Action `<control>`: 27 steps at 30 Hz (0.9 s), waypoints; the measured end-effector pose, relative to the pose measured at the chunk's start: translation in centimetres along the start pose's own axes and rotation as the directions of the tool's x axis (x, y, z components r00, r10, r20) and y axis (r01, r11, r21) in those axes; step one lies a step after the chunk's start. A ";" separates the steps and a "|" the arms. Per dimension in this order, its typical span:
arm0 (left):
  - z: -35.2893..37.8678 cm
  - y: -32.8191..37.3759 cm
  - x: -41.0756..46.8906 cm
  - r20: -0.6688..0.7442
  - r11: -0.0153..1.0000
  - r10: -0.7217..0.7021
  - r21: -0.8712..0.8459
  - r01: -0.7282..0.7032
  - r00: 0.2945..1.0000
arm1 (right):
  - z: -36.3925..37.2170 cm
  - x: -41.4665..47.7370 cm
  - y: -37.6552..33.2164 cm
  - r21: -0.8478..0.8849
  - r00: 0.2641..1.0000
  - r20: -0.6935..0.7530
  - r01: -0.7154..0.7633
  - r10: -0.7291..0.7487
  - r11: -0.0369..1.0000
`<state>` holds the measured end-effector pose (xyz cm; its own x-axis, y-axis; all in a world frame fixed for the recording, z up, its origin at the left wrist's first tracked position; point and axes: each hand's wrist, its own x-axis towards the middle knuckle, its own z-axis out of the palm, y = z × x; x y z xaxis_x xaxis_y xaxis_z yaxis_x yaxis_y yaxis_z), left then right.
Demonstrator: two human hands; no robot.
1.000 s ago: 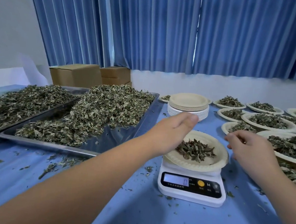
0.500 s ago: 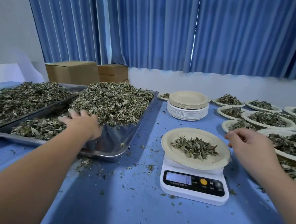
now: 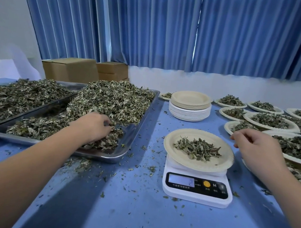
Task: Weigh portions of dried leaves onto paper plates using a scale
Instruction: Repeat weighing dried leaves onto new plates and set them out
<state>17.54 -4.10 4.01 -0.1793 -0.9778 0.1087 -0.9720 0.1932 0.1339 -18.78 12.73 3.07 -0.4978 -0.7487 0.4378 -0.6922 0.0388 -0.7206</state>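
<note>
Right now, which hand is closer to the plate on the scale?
Right. The right hand hovers just beside the plate rim; the left hand is far off, grabbing leaves in the tray.

**Scale**: display digits too blurred to read, and button labels too small. **Left hand**: fingertips buried in the dried leaves. **Second tray** at the table's left edge and **filled plates** at its right edge: cut off by the frame. **Plate** behind the empty stack: partly hidden.
</note>
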 end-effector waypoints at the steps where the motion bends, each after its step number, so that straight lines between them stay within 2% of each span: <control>1: 0.1 -0.3 0.0 0.025 0.996 -0.048 0.070 0.046 0.999 | 0.0 0.0 0.1 -0.003 1.000 -0.003 -0.001 0.001 1.000; 2: 0.4 -0.6 -0.1 0.070 0.988 -0.099 0.123 0.090 0.993 | 0.0 0.0 0.1 -0.007 1.000 -0.002 0.002 -0.002 1.000; 4: 1.1 -1.1 -0.3 0.175 0.986 -0.146 0.102 0.129 0.974 | 0.0 -0.1 0.1 -0.013 1.000 0.004 0.013 -0.013 1.000; 7: 1.6 -0.9 -0.5 0.258 0.998 -0.064 -0.007 0.068 0.964 | 0.0 -0.1 0.1 -0.008 1.000 0.005 0.020 -0.020 1.000; 10: 1.0 0.1 -0.3 0.157 0.992 0.031 -0.129 -0.010 0.987 | -0.1 0.0 0.0 0.023 1.000 -0.009 0.021 -0.021 1.000; 12: 0.8 0.8 -0.1 0.040 0.971 0.036 -0.236 -0.025 0.999 | -0.1 -0.1 0.0 0.039 1.000 -0.014 0.021 -0.020 0.999; 14: 0.9 1.3 0.1 -0.014 0.967 0.034 -0.254 -0.037 0.999 | -0.1 -0.1 0.0 0.033 1.000 -0.014 0.021 -0.021 0.999; 16: 1.2 1.5 0.1 0.112 0.971 0.079 -0.235 -0.051 0.990 | -0.1 -0.2 0.0 0.025 1.000 -0.015 0.025 -0.025 0.999; 18: 1.4 1.4 0.0 0.351 0.970 0.088 -0.243 0.000 0.932 | -0.1 -0.1 0.0 0.022 0.999 -0.021 0.031 -0.030 0.999; 20: 1.0 1.3 0.1 0.445 0.973 0.079 -0.229 0.028 0.892 | -0.1 -0.1 0.0 0.023 0.999 -0.020 0.032 -0.032 0.999; 25: -0.8 1.9 -0.2 0.238 0.924 0.182 -0.374 -0.082 0.954 | 0.0 0.1 0.0 0.016 0.999 -0.013 0.034 -0.034 0.999; 27: -0.6 2.0 -0.9 0.281 0.941 0.217 -0.314 -0.124 0.935 | 0.1 0.0 0.0 0.031 0.999 -0.013 0.034 -0.033 0.999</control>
<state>15.86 -2.78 4.80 -0.4213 -0.8950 -0.1466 -0.8451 0.3287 0.4216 -18.74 12.66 3.03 -0.4811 -0.7411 0.4683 -0.6918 -0.0071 -0.7221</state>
